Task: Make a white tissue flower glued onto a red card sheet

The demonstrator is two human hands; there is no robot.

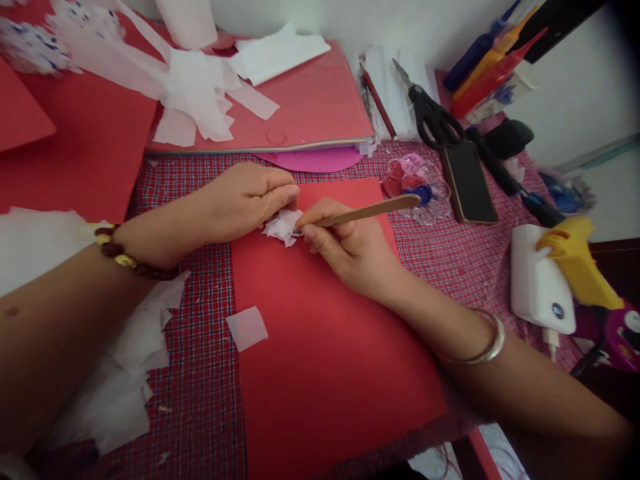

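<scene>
A sheet of red card (pixel 330 347) lies on the checked cloth before me. Near its top edge sits a small ruffled cluster of white tissue paper (pixel 283 228). My left hand (pixel 250 200) is closed at the upper left of this cluster, its fingertips hidden behind the thumb, so what they pinch does not show. From the right, my right hand (pixel 353 243) grips a flat wooden craft stick (pixel 375 211) between thumb and fingers, its lower tip at the cluster. A loose white tissue square (pixel 248 328) rests on the card's left edge.
Tissue strips (pixel 200 93) lie over a red folder (pixel 310 107) at the back. A flower-shaped palette (pixel 417 190), a phone (pixel 469 183), scissors (pixel 430 110), a white power bank (pixel 540 280) and a yellow glue gun (pixel 580 257) are on the right. More tissue pieces (pixel 130 360) lie left.
</scene>
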